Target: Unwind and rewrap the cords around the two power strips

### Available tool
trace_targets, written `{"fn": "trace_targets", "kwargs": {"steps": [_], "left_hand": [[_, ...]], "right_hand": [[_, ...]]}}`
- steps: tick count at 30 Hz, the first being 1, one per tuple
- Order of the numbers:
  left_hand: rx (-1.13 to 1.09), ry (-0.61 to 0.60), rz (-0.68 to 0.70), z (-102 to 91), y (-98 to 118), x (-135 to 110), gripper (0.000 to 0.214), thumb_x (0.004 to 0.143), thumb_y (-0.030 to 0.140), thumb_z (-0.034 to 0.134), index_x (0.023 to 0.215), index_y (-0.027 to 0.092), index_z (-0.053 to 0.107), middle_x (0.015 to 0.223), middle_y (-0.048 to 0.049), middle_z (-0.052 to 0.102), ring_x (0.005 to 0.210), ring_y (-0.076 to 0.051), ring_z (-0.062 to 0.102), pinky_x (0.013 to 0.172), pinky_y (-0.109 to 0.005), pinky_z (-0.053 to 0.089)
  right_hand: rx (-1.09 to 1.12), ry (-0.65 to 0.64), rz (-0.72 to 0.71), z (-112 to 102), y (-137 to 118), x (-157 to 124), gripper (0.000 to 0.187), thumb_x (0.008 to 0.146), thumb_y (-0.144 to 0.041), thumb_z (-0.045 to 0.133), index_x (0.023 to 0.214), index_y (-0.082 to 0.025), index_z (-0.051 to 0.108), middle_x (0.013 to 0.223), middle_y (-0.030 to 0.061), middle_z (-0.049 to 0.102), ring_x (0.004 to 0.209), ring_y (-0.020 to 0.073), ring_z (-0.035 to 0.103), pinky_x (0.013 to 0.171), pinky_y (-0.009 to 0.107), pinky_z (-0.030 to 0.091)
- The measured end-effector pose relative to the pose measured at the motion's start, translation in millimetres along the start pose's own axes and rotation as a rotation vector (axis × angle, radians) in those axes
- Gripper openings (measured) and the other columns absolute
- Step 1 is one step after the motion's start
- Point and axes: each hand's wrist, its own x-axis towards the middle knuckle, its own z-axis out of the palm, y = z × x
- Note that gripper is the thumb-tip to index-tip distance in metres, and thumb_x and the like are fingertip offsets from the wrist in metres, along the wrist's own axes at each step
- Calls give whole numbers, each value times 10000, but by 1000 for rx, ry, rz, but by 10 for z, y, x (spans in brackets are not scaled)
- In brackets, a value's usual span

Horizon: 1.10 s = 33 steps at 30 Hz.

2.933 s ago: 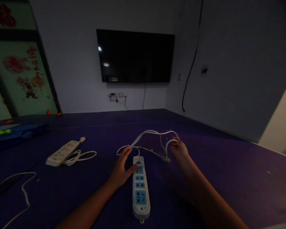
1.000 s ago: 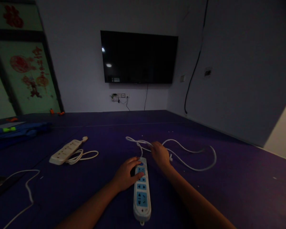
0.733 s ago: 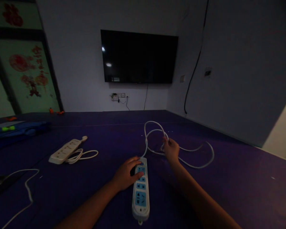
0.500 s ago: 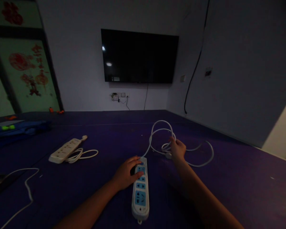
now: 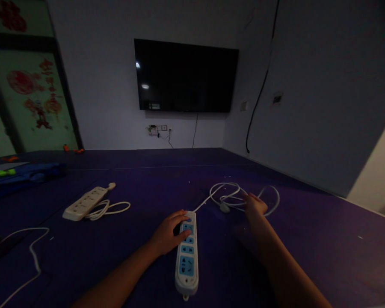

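Observation:
A white power strip [image 5: 186, 261] with blue socket faces lies lengthwise in front of me. My left hand [image 5: 170, 231] is closed over its far left side, fingers near the switch end and thumb across the sockets. From the far end runs a white cord [image 5: 208, 197], loosely looped on the purple surface to the right. Among those loops rests the cord's plug [image 5: 224, 207]. My right hand [image 5: 256, 206] pinches the cord at the right side of the loops; its fingertips are partly hidden.
To the left lies a second white power strip [image 5: 86, 202] with its cord bundled beside it. A thin white cable [image 5: 35, 252] curves at lower left. Blue folded fabric [image 5: 35, 172] lies farther back. A television [image 5: 186, 76] hangs on the wall.
My right hand has moved right and slightly down with the cord. The raised loops have dropped flatter onto the surface. My left hand stays on the power strip.

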Motion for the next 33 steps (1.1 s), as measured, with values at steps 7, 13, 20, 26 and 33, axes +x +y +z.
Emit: {"fn": "trace_targets", "kwargs": {"steps": [7, 13, 20, 26, 33], "left_hand": [[-16, 2, -1, 19, -31, 1, 413, 781, 430, 587, 1137, 224, 621, 1328, -85, 528, 1249, -226, 454, 1062, -408, 349], [-7, 8, -3, 19, -36, -2, 408, 783, 435, 582, 1138, 237, 621, 1330, -76, 527, 1248, -226, 456, 1059, -409, 352], [9, 10, 2, 12, -21, -1, 421, 789, 441, 573, 1149, 227, 616, 1324, -84, 532, 1235, -230, 468, 1053, -404, 359], [5, -9, 4, 11, -31, -1, 420, 798, 435, 566, 1150, 210, 612, 1334, -90, 522, 1253, -232, 450, 1059, -411, 351], [10, -11, 2, 10, -14, 2, 427, 795, 426, 572, 1142, 180, 615, 1334, -109, 519, 1263, -232, 441, 1064, -398, 346]], "right_hand": [[-455, 217, -321, -126, -55, 112, 269, 699, -282, 567, 905, -122, 630, 831, 98, 642, 809, 247, 606, 760, 378, 470], [-626, 293, -792, 8, -263, -292, 354, 843, -298, 420, 1031, -104, 648, 1206, 162, 568, 1143, 326, 464, 957, 477, 315], [-1251, -619, -1247, 313, -341, -959, 282, 875, -197, 401, 877, -163, 681, 884, 120, 690, 881, 246, 604, 886, 371, 349], [-1567, -598, -1026, 272, -331, -1013, 268, 755, -71, 472, 879, -123, 704, 841, 165, 697, 866, 288, 637, 994, 522, 213], [-1674, -592, -882, 193, -409, -1024, 288, 755, -59, 459, 884, -137, 705, 910, 159, 697, 966, 314, 608, 990, 632, 129]]}}
